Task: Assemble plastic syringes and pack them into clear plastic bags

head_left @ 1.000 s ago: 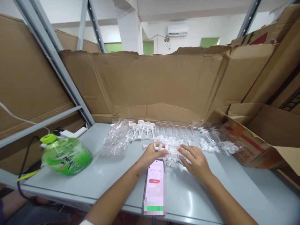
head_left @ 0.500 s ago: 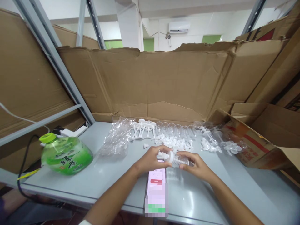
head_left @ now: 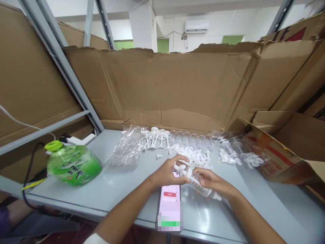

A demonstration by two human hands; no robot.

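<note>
A clear ribbed plastic syringe (head_left: 198, 184) is held between my two hands above the table, slanting down to the right. My left hand (head_left: 169, 173) grips it at the white collar, where a white handle end sticks out. Around the barrel, the fingers of my right hand (head_left: 214, 181) are closed, and a pale nozzle tip shows below them. Beneath the left hand lies a phone (head_left: 169, 200) with a lit screen. Behind the hands are a pile of small white plastic parts (head_left: 191, 155), white plungers (head_left: 156, 139) and a row of clear barrels (head_left: 193, 139).
A crumpled clear plastic bag (head_left: 127, 147) lies left of the plungers. Bagged syringe parts (head_left: 233, 154) rest at the right beside an open cardboard box (head_left: 273, 154). A big green bottle (head_left: 74, 166) stands on the left. Cardboard panels (head_left: 162, 84) wall the table's back.
The syringe has turned from nearly level to tilted, its nozzle end now lower right. My right hand has shifted slightly right along the barrel. The view has moved a little.
</note>
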